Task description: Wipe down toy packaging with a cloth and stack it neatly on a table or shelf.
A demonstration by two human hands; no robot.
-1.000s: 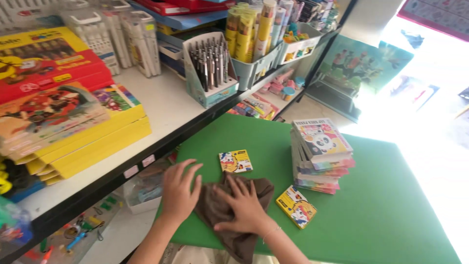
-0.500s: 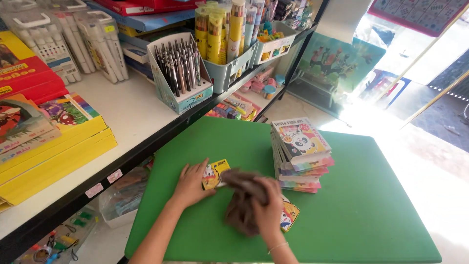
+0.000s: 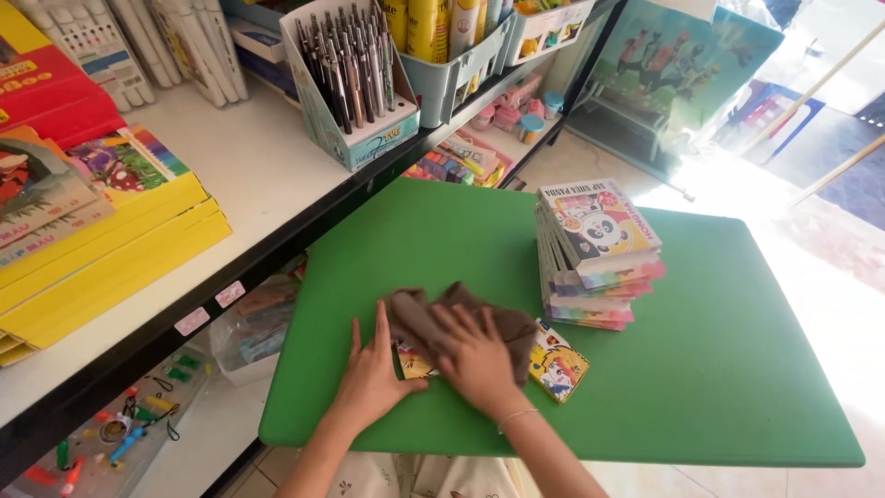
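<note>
My right hand (image 3: 475,355) presses flat on a crumpled brown cloth (image 3: 433,314) on the green table (image 3: 701,369). The cloth covers most of a small yellow box (image 3: 412,363). My left hand (image 3: 373,378) lies with fingers spread beside the cloth, its thumb touching that box. A second small yellow box (image 3: 558,362) with a cartoon picture lies just right of the cloth. A stack of small colourful boxes with a panda on top (image 3: 595,249) stands further right.
A white shelf (image 3: 249,166) runs along the left with yellow flat boxes (image 3: 111,249), a pen display (image 3: 355,83) and a grey bin of tubes (image 3: 452,65). Below it lie plastic bags and small items. Bright floor lies beyond the table.
The cloth moved from beside the box onto it, now pressed flat under my right hand. My left hand slid off the box to its left side. The camera view shifted downward.
</note>
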